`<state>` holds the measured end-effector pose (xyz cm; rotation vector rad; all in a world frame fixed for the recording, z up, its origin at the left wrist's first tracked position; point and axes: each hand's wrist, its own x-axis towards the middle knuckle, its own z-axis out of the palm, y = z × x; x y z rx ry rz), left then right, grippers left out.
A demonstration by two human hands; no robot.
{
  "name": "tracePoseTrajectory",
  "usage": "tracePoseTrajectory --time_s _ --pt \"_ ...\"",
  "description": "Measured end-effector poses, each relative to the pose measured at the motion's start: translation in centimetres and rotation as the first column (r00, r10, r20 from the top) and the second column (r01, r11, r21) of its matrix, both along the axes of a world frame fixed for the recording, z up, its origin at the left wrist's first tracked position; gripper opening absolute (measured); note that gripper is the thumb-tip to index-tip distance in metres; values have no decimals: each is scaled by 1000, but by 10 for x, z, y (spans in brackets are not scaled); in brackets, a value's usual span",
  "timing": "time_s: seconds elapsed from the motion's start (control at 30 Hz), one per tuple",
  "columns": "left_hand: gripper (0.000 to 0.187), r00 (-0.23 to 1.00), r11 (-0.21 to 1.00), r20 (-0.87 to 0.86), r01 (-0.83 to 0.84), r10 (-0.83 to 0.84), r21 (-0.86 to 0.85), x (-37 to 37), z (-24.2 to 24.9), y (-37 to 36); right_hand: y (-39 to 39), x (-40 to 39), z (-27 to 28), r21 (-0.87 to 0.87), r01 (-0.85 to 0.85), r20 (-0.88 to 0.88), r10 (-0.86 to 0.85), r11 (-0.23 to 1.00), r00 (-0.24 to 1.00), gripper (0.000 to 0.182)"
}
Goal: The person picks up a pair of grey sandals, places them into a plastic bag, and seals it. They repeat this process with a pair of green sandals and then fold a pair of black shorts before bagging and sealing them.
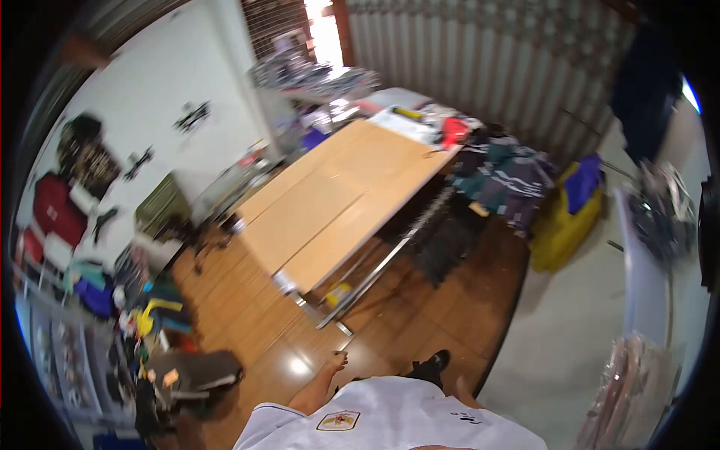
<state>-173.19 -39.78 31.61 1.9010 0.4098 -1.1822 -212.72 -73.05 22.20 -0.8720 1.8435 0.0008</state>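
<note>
My left hand (339, 361) hangs low beside my body, above the tiled floor. Its fingers look curled in, and whatever they may hold is too small and blurred to make out. On the other side, only a blurred strip of skin from my right arm or hand (465, 388) shows past the white shirt (390, 412); its fingers cannot be seen. The near end of a long table with a light wooden top (322, 202) is the closest furniture to my left hand, and the two are apart. Metal legs (375, 277) stand under this table.
Dark patterned cloth (502, 176) drapes by the table's far right corner, with yellow fabric (570, 232) beside it. Wrapped garments (622, 390) are at the lower right. On the left, a dark stool-like seat (199, 371) and piled clothes (154, 311) stand on the brown tiles (262, 345).
</note>
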Motion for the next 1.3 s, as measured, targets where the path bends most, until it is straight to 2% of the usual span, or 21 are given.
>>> tracePoseTrajectory --time_s 0.03,0.1,0.13,0.17,0.27,0.37,0.4,0.47,0.57,0.67,0.77,0.87,0.93,1.0,1.1,1.2,1.23,1.27,1.3 --pt "32 998 998 5 -66 66 24 -5 13 33 5 19 -4 16 -47 61 46 999 997 57" --pt "29 988 988 -4 -155 155 27 -17 15 103 5 61 -20 160 -84 340 25 983 940 75" --pt "27 980 980 -9 -196 197 28 -25 13 137 16 91 -20 121 -92 354 43 988 934 72" --pt "18 962 963 24 -271 270 3 -37 7 170 27 120 -15 81 -100 370 63 992 927 70" --pt "6 851 851 -11 -525 525 -13 -69 3 238 82 208 18 138 -329 407 249 934 879 61" --pt "5 765 740 -78 -640 640 -207 -97 -19 298 160 279 60 161 -602 345 527 782 777 54" --pt "6 757 730 -64 -646 650 -223 -104 -20 311 188 299 72 140 -668 300 612 731 732 52" --pt "10 739 708 -40 -659 673 -254 -106 -14 324 222 328 44 98 -788 391 704 608 592 47" --pt "20 481 483 64 -853 875 -198 -99 17 314 260 373 18 56 -873 388 795 485 466 40" --pt "28 396 407 94 -887 913 -217 -83 -1 332 287 420 37 71 -931 360 862 358 358 35" --pt "26 272 280 67 -937 960 -211 -65 11 356 313 468 30 107 -950 335 889 294 313 28" --pt "19 136 132 -5 -968 991 -212 -64 -15 391 346 527 24 130 -969 307 921 209 240 24" --pt "13 22 7 -100 -989 995 -148 -70 -31 409 371 572 28 153 -980 293 941 130 171 22" --pt "17 19 6 -147 -996 989 -89 -75 -46 427 399 615 34 178 -983 283 954 46 95 20" --pt "19 -23 -21 -101 -1000 995 16 -72 -40 440 442 679 44 208 -975 278 960 -80 -20 18" --pt "20 -167 -179 -132 -981 977 -81 -76 -34 448 487 742 57 269 -942 300 947 -203 -118 16" --pt "21 -242 -249 -111 -967 964 -54 -71 -25 448 503 764 52 311 -919 333 933 -243 -134 15" --pt "21 -289 -296 -104 -954 952 -55 -68 -15 447 514 789 33 427 -854 417 903 -297 -106 15" --pt "22 -333 -339 -98 -939 938 -54 -68 -7 445 532 801 35 343 -888 372 912 -305 -170 16"
